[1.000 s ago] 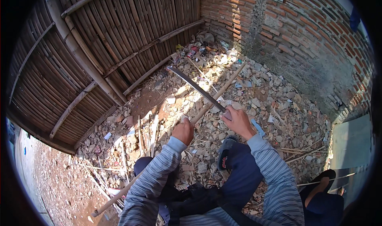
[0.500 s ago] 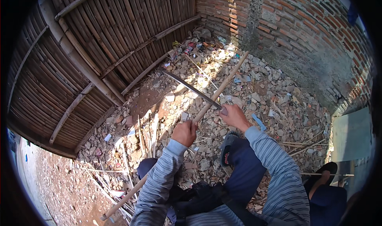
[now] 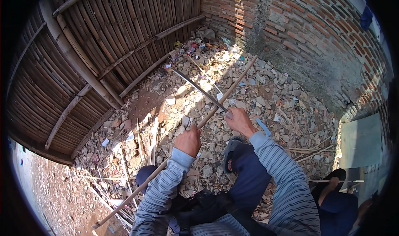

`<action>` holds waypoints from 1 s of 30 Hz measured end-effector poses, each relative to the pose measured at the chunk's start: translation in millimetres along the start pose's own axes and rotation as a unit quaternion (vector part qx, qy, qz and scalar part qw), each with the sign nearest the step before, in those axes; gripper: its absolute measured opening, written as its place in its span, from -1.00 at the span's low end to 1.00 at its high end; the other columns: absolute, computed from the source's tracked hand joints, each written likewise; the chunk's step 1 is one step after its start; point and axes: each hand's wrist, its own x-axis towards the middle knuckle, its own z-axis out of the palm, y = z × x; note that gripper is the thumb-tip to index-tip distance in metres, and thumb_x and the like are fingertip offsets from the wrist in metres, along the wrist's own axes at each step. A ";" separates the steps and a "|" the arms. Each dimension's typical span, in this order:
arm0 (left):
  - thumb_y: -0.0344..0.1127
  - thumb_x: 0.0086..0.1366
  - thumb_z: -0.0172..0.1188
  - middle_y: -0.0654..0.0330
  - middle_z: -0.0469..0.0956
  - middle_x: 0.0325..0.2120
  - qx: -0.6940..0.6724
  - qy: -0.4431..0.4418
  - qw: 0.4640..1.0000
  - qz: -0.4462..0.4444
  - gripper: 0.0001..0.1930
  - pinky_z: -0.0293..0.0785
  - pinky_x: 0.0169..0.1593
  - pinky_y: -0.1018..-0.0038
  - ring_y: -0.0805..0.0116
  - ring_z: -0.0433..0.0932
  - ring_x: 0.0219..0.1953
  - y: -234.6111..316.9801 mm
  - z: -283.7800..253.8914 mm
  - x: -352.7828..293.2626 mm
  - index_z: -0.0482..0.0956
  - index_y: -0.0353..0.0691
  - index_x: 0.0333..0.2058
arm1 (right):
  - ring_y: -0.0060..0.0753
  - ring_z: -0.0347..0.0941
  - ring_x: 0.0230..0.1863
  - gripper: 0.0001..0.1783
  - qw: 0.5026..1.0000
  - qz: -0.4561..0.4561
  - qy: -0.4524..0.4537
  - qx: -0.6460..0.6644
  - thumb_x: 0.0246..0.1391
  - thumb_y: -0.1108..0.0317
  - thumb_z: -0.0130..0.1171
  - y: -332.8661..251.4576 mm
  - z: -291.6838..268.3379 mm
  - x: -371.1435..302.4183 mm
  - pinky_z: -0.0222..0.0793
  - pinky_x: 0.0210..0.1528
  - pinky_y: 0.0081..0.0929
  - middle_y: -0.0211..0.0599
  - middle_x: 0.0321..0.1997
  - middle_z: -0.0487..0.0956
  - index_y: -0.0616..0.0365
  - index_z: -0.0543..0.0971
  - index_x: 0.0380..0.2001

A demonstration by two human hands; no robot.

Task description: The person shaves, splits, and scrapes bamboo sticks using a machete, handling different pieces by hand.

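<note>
My left hand (image 3: 188,141) is closed around a long wooden pole (image 3: 233,86), gripping it about midway. The pole runs slantwise from the rubble at the far right, then down past my left forearm to a cut end at the lower left. My right hand (image 3: 241,121) is wrapped around the handle of a machete (image 3: 195,86). Its long dark blade points to the far left and crosses the pole just beyond my hands. The blade seems to lie on or against the pole at the crossing.
Broken brick and stone rubble (image 3: 286,107) covers the ground, with thin bamboo strips (image 3: 154,138) at left. A slatted bamboo wall (image 3: 137,24) stands left, a brick wall (image 3: 299,36) behind. At the right, another person's leg and dark shoe (image 3: 341,175) show near a pale panel (image 3: 360,142).
The pole's lower end has swung a little to the left, away from my left forearm. Both hands keep their grips, and the whole view has shifted slightly.
</note>
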 end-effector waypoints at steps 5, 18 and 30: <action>-0.15 0.50 0.09 -0.12 0.58 -0.63 -0.007 0.019 1.000 -0.019 -0.75 0.50 -0.43 -0.10 -0.22 0.60 -0.56 0.6 1.5 -1.1 0.47 -0.24 -0.24 | 0.27 0.63 -0.28 -0.69 0.998 -0.033 -0.062 0.000 0.00 0.23 0.30 -18.6 -1.2 0.1 0.54 -0.15 0.05 0.13 -0.38 0.67 0.22 0.67 -0.24; -0.26 0.43 0.18 -0.16 0.50 -0.68 -0.095 0.059 0.993 0.037 -0.78 0.43 -0.47 -0.06 -0.25 0.55 -0.58 14.7 -39.8 6.7 0.48 -0.29 -0.32 | -0.78 0.07 -0.70 -0.46 0.794 0.171 0.127 0.569 0.30 -0.02 0.32 -8.0 -66.1 14.2 0.04 -0.62 -0.61 -0.71 -0.69 0.16 0.29 0.64 0.02; -0.28 0.48 0.16 -0.13 0.52 -0.54 -0.176 0.049 0.970 0.157 -0.83 0.42 -0.36 0.05 -0.22 0.56 -0.44 20.1 -63.1 36.7 0.46 -0.27 -0.21 | -0.83 0.06 -0.72 -0.48 0.695 0.050 0.221 0.682 0.31 0.07 0.34 -55.7 -157.1 7.6 0.02 -0.66 -0.67 -0.72 -0.67 0.18 0.22 0.58 0.15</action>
